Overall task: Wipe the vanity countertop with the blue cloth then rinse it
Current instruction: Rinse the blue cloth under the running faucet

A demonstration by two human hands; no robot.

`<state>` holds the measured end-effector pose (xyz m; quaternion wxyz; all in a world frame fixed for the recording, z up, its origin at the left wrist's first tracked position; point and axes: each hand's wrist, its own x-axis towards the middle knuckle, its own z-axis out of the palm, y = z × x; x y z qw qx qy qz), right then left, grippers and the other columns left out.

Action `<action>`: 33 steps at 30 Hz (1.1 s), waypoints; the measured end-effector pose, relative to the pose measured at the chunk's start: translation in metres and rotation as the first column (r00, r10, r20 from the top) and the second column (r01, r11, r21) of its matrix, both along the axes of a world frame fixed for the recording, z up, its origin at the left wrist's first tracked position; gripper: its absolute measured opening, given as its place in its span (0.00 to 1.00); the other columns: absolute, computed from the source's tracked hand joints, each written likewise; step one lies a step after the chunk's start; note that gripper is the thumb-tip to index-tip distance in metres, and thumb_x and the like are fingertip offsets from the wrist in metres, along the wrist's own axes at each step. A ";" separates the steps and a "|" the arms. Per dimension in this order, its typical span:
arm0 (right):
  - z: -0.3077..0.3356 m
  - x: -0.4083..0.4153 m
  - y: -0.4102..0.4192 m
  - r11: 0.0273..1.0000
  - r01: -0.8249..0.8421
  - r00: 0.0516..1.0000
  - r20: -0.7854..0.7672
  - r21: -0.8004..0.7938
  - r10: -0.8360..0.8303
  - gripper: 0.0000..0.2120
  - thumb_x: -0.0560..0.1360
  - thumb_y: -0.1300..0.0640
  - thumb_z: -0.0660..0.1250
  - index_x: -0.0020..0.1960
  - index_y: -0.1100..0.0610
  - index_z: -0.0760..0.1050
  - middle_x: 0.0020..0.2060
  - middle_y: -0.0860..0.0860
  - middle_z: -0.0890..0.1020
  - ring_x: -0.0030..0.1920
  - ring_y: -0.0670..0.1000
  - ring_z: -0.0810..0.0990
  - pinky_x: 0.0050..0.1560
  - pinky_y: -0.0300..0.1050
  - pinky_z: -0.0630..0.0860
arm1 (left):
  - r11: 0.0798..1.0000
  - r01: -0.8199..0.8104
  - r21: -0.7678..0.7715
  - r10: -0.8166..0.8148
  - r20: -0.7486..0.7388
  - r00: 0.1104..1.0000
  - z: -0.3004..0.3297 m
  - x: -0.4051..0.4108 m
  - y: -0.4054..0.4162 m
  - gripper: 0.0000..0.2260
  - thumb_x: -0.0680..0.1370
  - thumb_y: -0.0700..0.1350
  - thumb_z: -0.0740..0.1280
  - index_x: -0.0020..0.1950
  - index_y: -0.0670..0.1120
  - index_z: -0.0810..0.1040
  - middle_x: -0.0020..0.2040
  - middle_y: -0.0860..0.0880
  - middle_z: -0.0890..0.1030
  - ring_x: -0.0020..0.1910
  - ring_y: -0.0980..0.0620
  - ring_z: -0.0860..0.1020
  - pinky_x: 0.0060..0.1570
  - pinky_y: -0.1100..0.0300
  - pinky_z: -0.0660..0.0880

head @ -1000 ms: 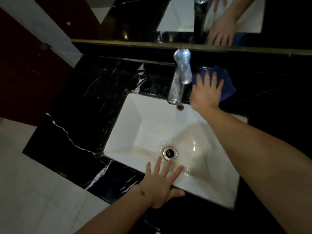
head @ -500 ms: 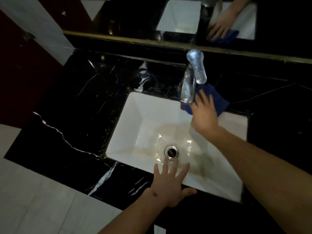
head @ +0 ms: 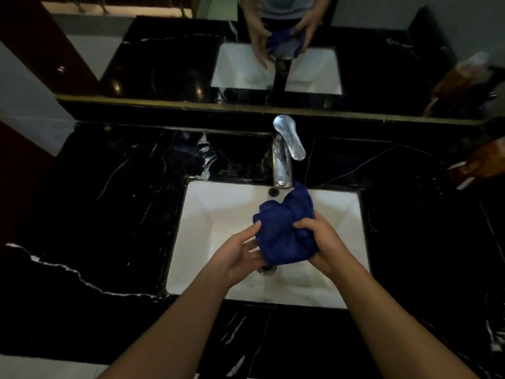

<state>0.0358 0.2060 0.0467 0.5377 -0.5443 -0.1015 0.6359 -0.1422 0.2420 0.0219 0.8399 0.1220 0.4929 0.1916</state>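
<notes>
Fingers of the right hand curl round the bunched blue cloth, held above the white sink in the black countertop, below the tap; the left hand cups it, fingers loosely spread.

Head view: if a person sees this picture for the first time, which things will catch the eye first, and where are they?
The blue cloth stands out first, bunched above the white sink between both hands: the right hand grips it, and the left hand touches its edge. Just behind it, the chrome faucet rises from the black marble countertop; no water stream is visible.
</notes>
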 end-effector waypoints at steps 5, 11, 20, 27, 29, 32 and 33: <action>-0.008 0.008 0.004 0.981 -0.130 0.933 0.316 -0.146 0.171 0.20 0.75 0.68 0.62 0.63 0.55 0.76 0.55 0.56 0.84 0.56 0.58 0.82 0.54 0.53 0.79 | 0.986 0.024 0.165 -0.027 0.014 1.000 -0.005 0.012 0.015 0.17 0.77 0.36 0.67 0.66 0.39 0.75 0.63 0.38 0.81 0.61 0.40 0.80 0.55 0.48 0.79; -0.009 0.017 0.018 0.911 -0.282 0.806 0.440 -0.302 0.396 0.17 0.76 0.65 0.65 0.63 0.55 0.70 0.51 0.56 0.82 0.50 0.56 0.83 0.49 0.51 0.83 | 0.845 0.203 0.494 -0.022 -0.347 0.937 0.005 0.014 0.040 0.10 0.82 0.38 0.60 0.60 0.51 0.74 0.58 0.42 0.82 0.54 0.46 0.81 0.45 0.53 0.78; -0.012 -0.001 0.028 0.929 -0.288 0.764 0.530 -0.231 0.369 0.31 0.77 0.67 0.58 0.71 0.39 0.58 0.53 0.51 0.81 0.50 0.54 0.82 0.51 0.53 0.81 | 0.706 0.326 0.629 -0.065 -0.400 0.914 0.019 0.008 0.044 0.33 0.79 0.28 0.56 0.73 0.63 0.66 0.56 0.49 0.81 0.51 0.56 0.82 0.51 0.63 0.79; -0.017 0.005 0.027 0.953 -0.284 0.827 0.478 -0.102 0.297 0.15 0.80 0.63 0.62 0.61 0.47 0.77 0.58 0.48 0.81 0.55 0.47 0.81 0.56 0.47 0.80 | 0.771 0.263 0.580 -0.036 -0.372 0.928 0.015 0.012 0.047 0.25 0.76 0.29 0.62 0.65 0.55 0.78 0.64 0.51 0.79 0.59 0.52 0.79 0.48 0.63 0.79; -0.020 0.008 0.026 0.950 -0.286 0.821 0.478 -0.129 0.312 0.17 0.78 0.63 0.67 0.63 0.48 0.75 0.60 0.51 0.80 0.54 0.48 0.81 0.51 0.45 0.81 | 0.762 0.284 0.582 -0.040 -0.395 0.918 0.013 0.012 0.048 0.28 0.75 0.28 0.64 0.68 0.55 0.77 0.65 0.52 0.78 0.59 0.53 0.79 0.49 0.62 0.79; -0.016 0.016 0.032 0.962 -0.233 0.776 0.569 -0.139 0.271 0.26 0.76 0.63 0.68 0.70 0.47 0.68 0.62 0.52 0.78 0.52 0.47 0.81 0.48 0.44 0.81 | 0.744 0.297 0.599 -0.022 -0.423 0.906 0.014 0.013 0.052 0.31 0.74 0.26 0.62 0.70 0.53 0.75 0.67 0.53 0.77 0.61 0.56 0.77 0.54 0.64 0.78; -0.011 0.020 0.038 0.971 -0.204 0.727 0.646 -0.122 0.234 0.30 0.75 0.61 0.70 0.73 0.46 0.65 0.63 0.51 0.77 0.52 0.47 0.81 0.50 0.46 0.81 | 0.744 0.286 0.604 -0.007 -0.421 0.907 0.016 0.014 0.054 0.31 0.73 0.25 0.62 0.70 0.53 0.75 0.67 0.54 0.77 0.61 0.59 0.77 0.53 0.66 0.77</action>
